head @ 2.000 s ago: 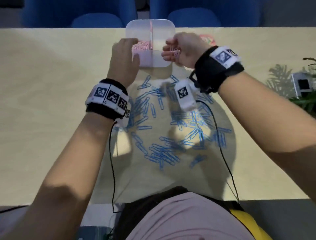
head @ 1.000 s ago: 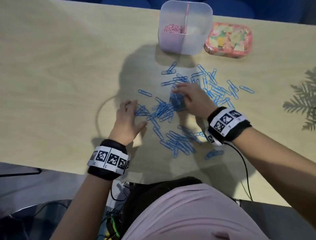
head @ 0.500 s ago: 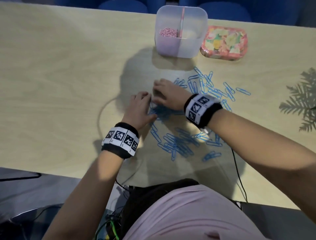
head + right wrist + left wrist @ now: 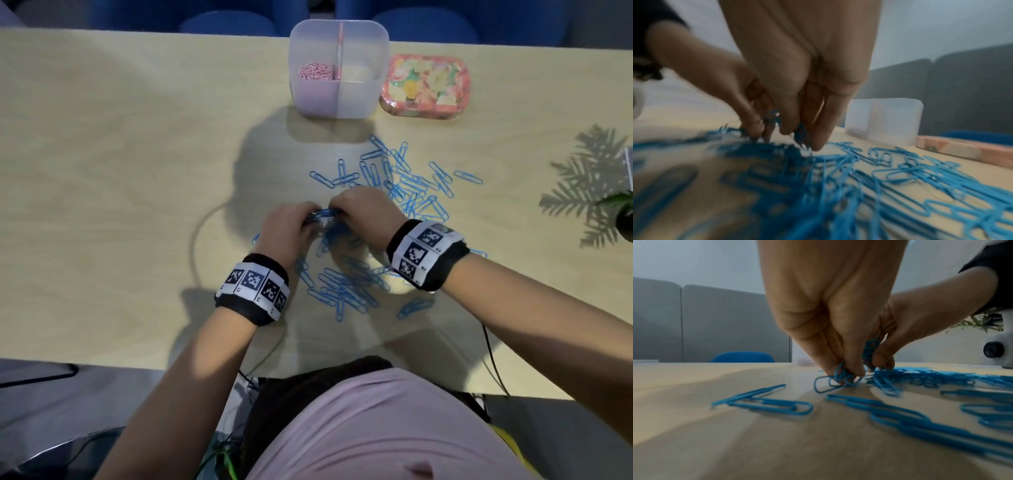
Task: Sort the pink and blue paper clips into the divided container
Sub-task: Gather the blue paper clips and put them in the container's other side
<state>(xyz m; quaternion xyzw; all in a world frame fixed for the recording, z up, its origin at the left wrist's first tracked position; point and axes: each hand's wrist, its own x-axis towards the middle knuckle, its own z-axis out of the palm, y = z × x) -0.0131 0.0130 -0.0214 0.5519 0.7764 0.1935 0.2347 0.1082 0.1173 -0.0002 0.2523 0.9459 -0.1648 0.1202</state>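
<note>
Blue paper clips (image 4: pixel 407 185) lie scattered over the middle of the wooden table (image 4: pixel 102 171). Both hands meet over the heap. My left hand (image 4: pixel 291 222) pinches a bunch of blue clips (image 4: pixel 842 378) against the table. My right hand (image 4: pixel 363 212) faces it, fingers curled on more blue clips (image 4: pixel 801 134). The translucent divided container (image 4: pixel 363 99) stands at the far edge. Pink paper clips (image 4: pixel 315 72) fill its left compartment; the right compartment looks bare.
A floral pink tin (image 4: pixel 426 87) sits just right of the container. A plant (image 4: pixel 623 212) and its shadow are at the right edge. Blue chairs (image 4: pixel 226 24) stand behind the table. Thin cables (image 4: pixel 493 356) trail from the wristbands over the near edge.
Both hands came back from the container to the blue heap. Over the last half second they closed together and gathered clips between their fingertips.
</note>
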